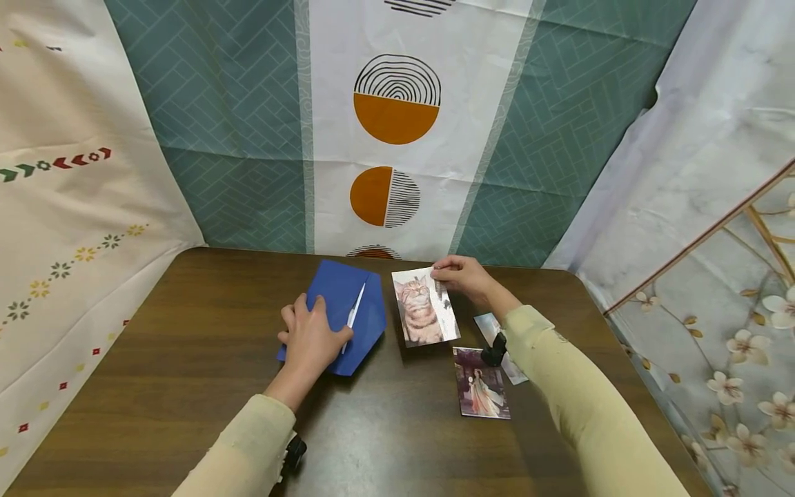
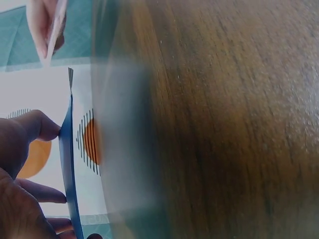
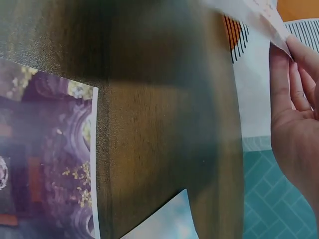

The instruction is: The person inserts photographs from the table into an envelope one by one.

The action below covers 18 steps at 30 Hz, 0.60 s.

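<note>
Arms (image 1: 584,407) outstretched, left hand (image 1: 313,338) in a grip on blue envelope (image 1: 340,293), right hand (image 1: 467,276) in a pinch on cat card (image 1: 419,310).

Left forearm (image 1: 251,442) reaching toward 1 o'clock, its left hand (image 1: 312,339) back upward and gripping, thumb (image 1: 344,335) at 3, bent fingers (image 1: 301,305) spread between 9 and 12; right forearm (image 1: 584,393) reaching toward 11 o'clock, right hand (image 1: 470,279) pinching, thumb against fingers
</note>
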Available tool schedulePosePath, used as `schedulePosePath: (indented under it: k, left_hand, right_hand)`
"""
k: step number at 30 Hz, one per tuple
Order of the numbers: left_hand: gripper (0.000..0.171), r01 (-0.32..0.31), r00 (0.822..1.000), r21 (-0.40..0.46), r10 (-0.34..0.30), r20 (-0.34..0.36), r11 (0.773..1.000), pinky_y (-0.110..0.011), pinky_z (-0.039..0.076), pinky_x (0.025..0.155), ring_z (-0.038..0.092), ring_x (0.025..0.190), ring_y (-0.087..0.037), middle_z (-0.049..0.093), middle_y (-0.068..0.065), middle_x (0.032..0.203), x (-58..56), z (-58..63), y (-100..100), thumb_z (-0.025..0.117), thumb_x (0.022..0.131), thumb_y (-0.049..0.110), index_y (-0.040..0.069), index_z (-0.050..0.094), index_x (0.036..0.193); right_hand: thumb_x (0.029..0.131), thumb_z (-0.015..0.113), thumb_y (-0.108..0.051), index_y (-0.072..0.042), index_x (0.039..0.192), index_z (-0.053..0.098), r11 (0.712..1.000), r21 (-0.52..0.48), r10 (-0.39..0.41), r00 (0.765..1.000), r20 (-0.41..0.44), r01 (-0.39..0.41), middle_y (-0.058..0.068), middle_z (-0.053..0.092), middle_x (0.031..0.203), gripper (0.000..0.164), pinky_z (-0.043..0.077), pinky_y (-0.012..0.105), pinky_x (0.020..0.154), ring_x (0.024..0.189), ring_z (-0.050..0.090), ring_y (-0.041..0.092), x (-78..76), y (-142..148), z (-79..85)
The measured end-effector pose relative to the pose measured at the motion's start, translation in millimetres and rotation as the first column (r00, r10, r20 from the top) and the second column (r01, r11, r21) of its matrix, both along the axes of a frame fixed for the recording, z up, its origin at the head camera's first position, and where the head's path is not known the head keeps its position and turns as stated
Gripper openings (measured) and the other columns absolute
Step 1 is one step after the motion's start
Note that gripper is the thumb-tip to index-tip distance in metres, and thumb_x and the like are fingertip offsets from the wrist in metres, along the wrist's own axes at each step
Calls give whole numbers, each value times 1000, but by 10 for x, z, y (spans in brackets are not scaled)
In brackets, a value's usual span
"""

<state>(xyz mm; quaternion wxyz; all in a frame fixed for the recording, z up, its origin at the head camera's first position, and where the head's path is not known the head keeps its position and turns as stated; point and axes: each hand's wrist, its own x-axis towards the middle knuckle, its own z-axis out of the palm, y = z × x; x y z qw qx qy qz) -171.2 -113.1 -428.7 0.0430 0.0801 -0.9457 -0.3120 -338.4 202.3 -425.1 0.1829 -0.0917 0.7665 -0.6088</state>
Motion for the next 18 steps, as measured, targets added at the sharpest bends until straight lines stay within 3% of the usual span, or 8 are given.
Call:
schedulePosePath:
  k: [7,18]
  left_hand:
    - [82,-7,1000,4,7,-3,1000,-83,34,100,19,148,-57,25,-36,165,-4,28,22,77,90,31,-9,46,155]
    - [83,-12,1000,13,12,-12,1000,-84,32,101,18,149,-56,26,-35,165,-42,59,35,77,90,33,-8,47,155]
  right_hand:
    - [103,70,-8,-8,115,70,999,-25,39,999,36,-38,0,71,106,11,58,29,90,102,68,15,75,-121,-5]
    - [100,69,3,-2,111,72,995,-58,87,994,61,-83,0,73,96,12,59,28,82,90,69,13,173,-444,-77]
